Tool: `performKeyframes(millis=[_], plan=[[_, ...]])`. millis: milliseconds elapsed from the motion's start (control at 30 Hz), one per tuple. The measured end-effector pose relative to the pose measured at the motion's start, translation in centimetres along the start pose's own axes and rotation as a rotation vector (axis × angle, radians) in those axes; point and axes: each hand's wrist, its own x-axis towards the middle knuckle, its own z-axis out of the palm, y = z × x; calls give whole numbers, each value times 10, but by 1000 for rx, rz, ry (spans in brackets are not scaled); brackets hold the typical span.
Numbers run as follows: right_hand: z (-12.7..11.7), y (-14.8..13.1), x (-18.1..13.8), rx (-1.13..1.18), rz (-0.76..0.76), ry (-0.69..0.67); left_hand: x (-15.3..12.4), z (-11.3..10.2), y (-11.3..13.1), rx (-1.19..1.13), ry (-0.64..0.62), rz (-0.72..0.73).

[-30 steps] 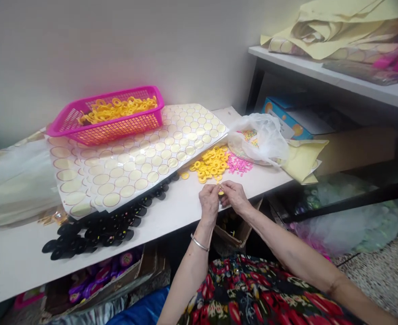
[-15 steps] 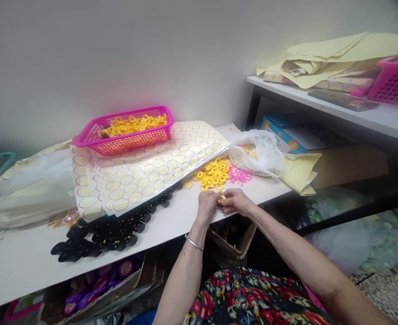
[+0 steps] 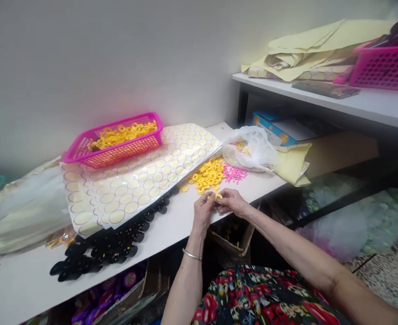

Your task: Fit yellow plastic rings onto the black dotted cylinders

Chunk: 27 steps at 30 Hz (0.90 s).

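My left hand and my right hand meet at the front edge of the white table, fingers pinched together round a small yellow ring. Just beyond them lies a loose pile of yellow rings with small pink beads beside it. A sheet of round stickers spreads to the left, and a pink basket with more yellow rings sits on its far end. Black round parts lie in a strip along the sheet's near edge.
A clear plastic bag with coloured bits lies at the table's right end by yellow paper. A shelf at right carries folded paper and another pink basket. Cardboard boxes stand under the table.
Both hands stay pinched together on the yellow ring, turning it slightly. The view has swung a little, so the table and shelf shift in the picture.
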Motion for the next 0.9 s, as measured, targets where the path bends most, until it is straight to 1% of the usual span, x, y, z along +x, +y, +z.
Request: performKeyframes(millis=[67,133,233,333,400,500,567,633,733,833,900], plan=[[-1,2,-7,78,-32,14,-11,-2,1,-129,-19,-3],[-1,5,-16,110,-70,60,-22,0,-1,-178,-32,-1],[2,10,-32,90,-125,136,-36,10,-4,-190,-40,14],[5,16,-46,117,-183,201,-47,24,-8,-227,-39,18],[5,19,-55,133,-205,247,-53,32,-10,-222,-57,0],[3,19,-67,119,-203,279,-61,40,-12,-109,-37,0],[1,17,-75,92,-186,245,-64,41,-11,-22,-14,29],[-4,12,-81,46,-169,218,-66,39,-7,34,-40,61],[-15,3,-87,20,-105,174,-67,34,1,124,-173,113],[-25,-4,-90,50,15,0,-67,27,8,217,-326,157],[-28,-7,-92,42,35,-90,-68,25,8,251,-400,167]])
